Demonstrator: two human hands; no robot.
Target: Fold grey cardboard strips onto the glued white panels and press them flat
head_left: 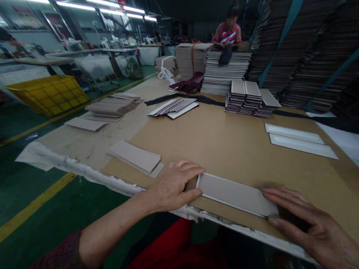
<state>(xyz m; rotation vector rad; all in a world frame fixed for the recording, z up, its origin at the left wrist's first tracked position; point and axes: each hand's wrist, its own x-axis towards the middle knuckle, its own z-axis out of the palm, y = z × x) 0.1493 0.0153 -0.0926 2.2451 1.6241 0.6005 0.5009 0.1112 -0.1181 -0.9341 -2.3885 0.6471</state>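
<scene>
A long grey cardboard strip (pixel 233 192) with a white border lies flat near the table's front edge. My left hand (pixel 175 186) grips its left end, fingertips at the far corner and thumb at the near one. At the right end my right hand (pixel 306 221) spans the strip between fingers and thumb, slightly blurred. Just left of my left hand are a few loose grey cardboard strips (pixel 137 156). Two white-faced strips (pixel 301 142) lie side by side farther back on the right.
Beyond my hands the brown-topped table (pixel 216 141) carries fanned white strips (pixel 173 107), grey cardboard stacks (pixel 107 108) and piled finished-looking strips (pixel 244 96). A person (pixel 227 32) is behind a tall stack (pixel 224 74). A yellow bin (pixel 47 93) stands on the floor at left.
</scene>
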